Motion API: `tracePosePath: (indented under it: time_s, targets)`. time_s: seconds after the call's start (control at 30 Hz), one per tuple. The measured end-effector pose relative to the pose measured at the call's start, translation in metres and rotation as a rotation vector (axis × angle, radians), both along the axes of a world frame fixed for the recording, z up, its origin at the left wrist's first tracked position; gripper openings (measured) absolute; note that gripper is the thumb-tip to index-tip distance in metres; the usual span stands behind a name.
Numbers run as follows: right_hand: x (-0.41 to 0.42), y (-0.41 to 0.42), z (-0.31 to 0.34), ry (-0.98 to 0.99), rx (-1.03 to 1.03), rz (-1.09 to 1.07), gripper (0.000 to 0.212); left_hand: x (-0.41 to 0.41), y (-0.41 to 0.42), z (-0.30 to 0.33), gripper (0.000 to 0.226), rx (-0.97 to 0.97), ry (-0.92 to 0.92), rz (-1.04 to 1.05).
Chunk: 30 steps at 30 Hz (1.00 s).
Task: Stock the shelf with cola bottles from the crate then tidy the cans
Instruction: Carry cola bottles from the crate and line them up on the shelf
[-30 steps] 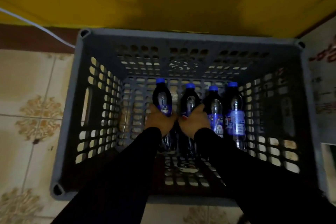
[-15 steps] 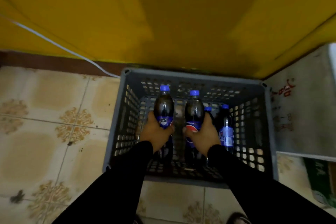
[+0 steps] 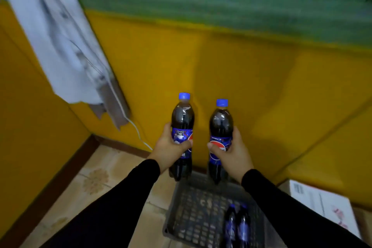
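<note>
above the grey crate, the left hand has its fingers clamped round one upright cola bottle, and the right hand grips a second bottle just beside it. two more bottles stand in the crate by the yellow wall.

There is one view only, from a wide-angle camera worn on the person's head. It looks forward and steeply down along both black sleeves, which enter from the bottom edge. The lens faces a yellow wall close ahead, with the tiled floor at lower left and a grey crate almost directly beneath. Straight lines bow toward the frame's edges, and the upper part is blurred.
</note>
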State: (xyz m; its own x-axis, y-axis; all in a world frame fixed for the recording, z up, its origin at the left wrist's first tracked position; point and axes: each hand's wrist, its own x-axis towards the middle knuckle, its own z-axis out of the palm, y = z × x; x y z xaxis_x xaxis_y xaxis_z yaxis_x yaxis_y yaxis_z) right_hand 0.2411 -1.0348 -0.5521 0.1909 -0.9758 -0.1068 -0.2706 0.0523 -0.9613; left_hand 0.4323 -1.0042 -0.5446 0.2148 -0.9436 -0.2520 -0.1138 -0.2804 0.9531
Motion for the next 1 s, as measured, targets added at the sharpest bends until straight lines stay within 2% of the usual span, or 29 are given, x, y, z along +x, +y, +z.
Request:
tracePosePath:
  time_s: [0.23, 0.4, 0.5, 0.6, 0.73, 1.0]
  targets:
    - [0.035, 0.017, 0.225, -0.176, -0.206, 0.117, 0.07, 0.057, 0.037, 0.222, 0.074, -0.251, 0.043, 0.065]
    - [0.05, 0.059, 0.345, -0.274, -0.254, 0.196, 0.062, 0.084, 0.097, 0.343, 0.055, -0.402, 0.028, 0.101]
    - [0.057, 0.077, 0.379, -0.337, -0.242, 0.248, 0.061, 0.088, 0.126, 0.382, 0.05, -0.475, 0.031, 0.153]
    - [0.06, 0.102, 0.406, -0.384, -0.246, 0.324, 0.056, 0.085, 0.169, 0.408, 0.057, -0.516, 0.013, 0.25]
    - [0.065, 0.135, 0.422, -0.438, -0.259, 0.464, 0.042, 0.068, 0.235, 0.426, 0.068, -0.559, 0.005, 0.421]
    - [0.105, 0.235, 0.442, -0.534, -0.214, 0.82, 0.037, 0.041, 0.401, 0.447, 0.08, -0.559, -0.138, 0.744]
